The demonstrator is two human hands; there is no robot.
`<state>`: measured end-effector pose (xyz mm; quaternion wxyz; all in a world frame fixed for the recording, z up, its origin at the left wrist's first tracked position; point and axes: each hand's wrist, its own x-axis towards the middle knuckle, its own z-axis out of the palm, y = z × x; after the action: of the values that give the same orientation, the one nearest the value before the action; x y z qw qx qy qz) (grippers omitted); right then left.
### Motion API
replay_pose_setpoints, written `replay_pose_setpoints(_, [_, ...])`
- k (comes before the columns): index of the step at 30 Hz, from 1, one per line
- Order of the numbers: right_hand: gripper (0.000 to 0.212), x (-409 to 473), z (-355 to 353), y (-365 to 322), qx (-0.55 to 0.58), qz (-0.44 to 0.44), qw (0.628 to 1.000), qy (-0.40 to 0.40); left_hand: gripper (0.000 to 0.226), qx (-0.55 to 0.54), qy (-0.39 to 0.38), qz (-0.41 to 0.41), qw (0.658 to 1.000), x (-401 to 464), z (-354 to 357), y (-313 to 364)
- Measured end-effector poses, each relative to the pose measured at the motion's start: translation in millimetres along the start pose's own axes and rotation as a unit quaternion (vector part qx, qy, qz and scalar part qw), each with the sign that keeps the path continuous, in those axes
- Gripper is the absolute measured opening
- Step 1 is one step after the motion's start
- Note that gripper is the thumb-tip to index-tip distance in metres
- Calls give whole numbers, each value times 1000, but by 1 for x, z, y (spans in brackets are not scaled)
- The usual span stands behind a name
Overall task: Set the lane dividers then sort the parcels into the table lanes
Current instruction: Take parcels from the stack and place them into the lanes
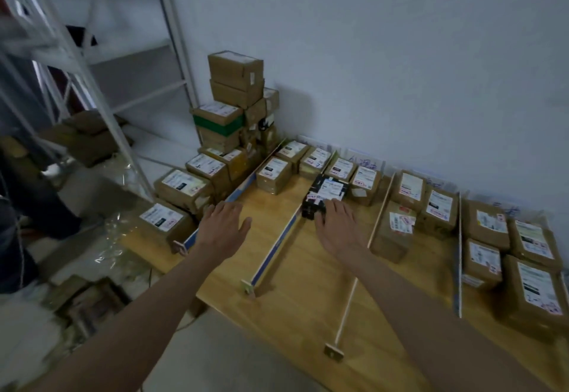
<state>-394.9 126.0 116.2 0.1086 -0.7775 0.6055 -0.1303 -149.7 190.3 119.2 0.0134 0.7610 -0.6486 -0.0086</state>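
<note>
A wooden table (286, 296) carries several upright lane dividers: a blue-edged one at the left (237, 190), a second blue-edged one (278, 247), a thin wooden one (368, 243) and another at the right (459, 256). Brown labelled parcels fill the far ends of the lanes. A black parcel (326, 194) with a white label lies beside the second divider, and my right hand (337, 226) rests flat against its near end. My left hand (224, 225) hovers with fingers straight by the left divider, holding nothing.
A stack of brown parcels (235, 96) leans against the wall at the table's left end, with more boxes (181, 186) in front. A white metal rack (92, 83) stands to the left. A person's legs (24, 194) stand at far left. Clutter lies on the floor.
</note>
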Motion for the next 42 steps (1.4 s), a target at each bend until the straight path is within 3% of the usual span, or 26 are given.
replay_pose_setpoints(10, [44, 80, 30, -107, 0, -57, 998, 0, 55, 12, 20, -20, 1000, 51, -13, -108])
replay_pose_setpoints(26, [47, 261, 27, -235, 10, -45, 999, 18, 59, 6, 61, -16, 998, 228, -65, -234])
replay_pose_setpoints(33, [36, 331, 3, -272, 14, -5, 999, 37, 56, 36, 80, 56, 995, 328, -101, -256])
replay_pose_setpoints(42, [48, 415, -30, -292, 12, 107, 991, 85, 62, 69, 128, 150, 978, 471, -155, -275])
